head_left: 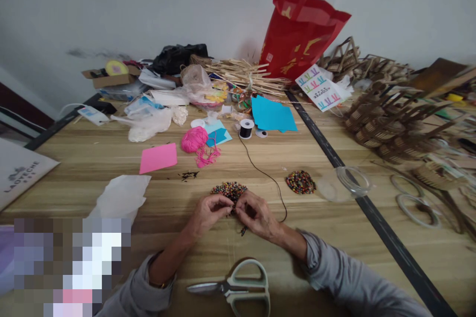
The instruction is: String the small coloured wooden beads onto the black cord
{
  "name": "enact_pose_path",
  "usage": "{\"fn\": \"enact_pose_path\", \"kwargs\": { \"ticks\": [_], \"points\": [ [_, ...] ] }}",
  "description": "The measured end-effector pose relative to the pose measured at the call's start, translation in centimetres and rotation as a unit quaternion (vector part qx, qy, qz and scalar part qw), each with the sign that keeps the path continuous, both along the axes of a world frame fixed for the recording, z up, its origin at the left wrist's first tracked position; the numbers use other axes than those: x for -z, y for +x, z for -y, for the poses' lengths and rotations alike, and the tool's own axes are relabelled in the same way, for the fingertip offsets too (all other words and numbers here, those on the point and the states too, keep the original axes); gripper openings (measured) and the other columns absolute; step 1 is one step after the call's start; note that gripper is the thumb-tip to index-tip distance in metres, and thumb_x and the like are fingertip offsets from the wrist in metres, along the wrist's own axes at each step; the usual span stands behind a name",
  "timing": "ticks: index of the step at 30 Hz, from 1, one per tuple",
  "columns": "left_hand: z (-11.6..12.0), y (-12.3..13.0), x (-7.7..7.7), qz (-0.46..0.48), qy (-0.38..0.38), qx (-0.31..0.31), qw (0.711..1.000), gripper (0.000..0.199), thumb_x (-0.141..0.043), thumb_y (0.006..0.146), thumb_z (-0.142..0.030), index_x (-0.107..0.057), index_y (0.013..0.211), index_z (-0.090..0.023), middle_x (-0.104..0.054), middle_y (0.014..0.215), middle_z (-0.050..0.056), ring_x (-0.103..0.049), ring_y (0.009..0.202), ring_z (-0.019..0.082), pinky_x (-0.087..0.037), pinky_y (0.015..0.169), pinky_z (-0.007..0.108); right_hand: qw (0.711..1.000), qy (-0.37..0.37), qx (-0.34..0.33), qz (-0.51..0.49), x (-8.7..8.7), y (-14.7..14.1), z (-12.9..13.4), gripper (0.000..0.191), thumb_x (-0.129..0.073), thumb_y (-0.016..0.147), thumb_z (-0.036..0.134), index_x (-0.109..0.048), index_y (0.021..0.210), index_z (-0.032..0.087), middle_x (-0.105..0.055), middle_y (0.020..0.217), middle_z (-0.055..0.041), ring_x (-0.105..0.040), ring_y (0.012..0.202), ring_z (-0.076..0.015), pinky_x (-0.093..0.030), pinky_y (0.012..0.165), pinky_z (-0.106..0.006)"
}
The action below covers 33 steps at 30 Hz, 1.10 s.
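Note:
Multicoloured beads (227,190) lie in a bunch at the centre of the wooden table. My left hand (212,212) pinches at the near edge of the bunch, thumb and forefinger together. Fingertips of my right hand (256,214) are closed right beside it, almost touching the left ones. What lies between the fingertips is too small to tell. A black cord (275,177) curves from a spool (246,129) to near my right hand. A second coil of beads (300,182) rests to the right. Scissors (238,288) with pale handles lie nearer to me.
Pink yarn (194,139), a pink card (158,157) and blue sheets (273,114) lie beyond my hands. A red bag (301,34) stands at the back. Small woven baskets (375,129) and clear wire coils (353,181) are at the right. White paper (121,198) lies left.

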<state>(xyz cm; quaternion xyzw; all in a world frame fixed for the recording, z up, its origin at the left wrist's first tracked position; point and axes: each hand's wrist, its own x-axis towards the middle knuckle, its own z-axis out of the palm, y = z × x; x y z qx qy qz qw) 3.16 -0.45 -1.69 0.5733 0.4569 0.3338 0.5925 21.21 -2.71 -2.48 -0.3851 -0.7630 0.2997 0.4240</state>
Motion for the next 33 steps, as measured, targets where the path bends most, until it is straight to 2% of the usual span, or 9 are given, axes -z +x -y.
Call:
{"fn": "enact_pose_path", "kwargs": {
  "ticks": [15, 33],
  "points": [
    [0.05, 0.07, 0.07, 0.01, -0.012, 0.003, 1.0, 0.016, -0.072, 0.061, -0.023, -0.069, 0.073, -0.012, -0.067, 0.067, 0.003, -0.058, 0.062, 0.013, -0.046, 0.062, 0.023, 1.0, 0.004, 0.002, 0.005, -0.15, -0.03, 0.0, 0.009, -0.049, 0.085, 0.018, -0.054, 0.078, 0.018, -0.054, 0.069, -0.0024, -0.048, 0.061, -0.013, -0.038, 0.053, -0.024],
    [-0.11, -0.13, 0.7, -0.005, 0.032, 0.007, 0.999, 0.013, -0.068, 0.065, -0.021, -0.07, 0.074, -0.011, -0.067, 0.069, 0.004, -0.058, 0.063, 0.013, -0.045, 0.061, 0.022, 1.0, 0.008, 0.005, 0.01, -0.04, -0.02, 0.04, 0.008, -0.05, 0.085, 0.017, -0.055, 0.078, 0.017, -0.052, 0.068, -0.0011, -0.046, 0.058, -0.0112, -0.035, 0.051, -0.021]
  ]
}}
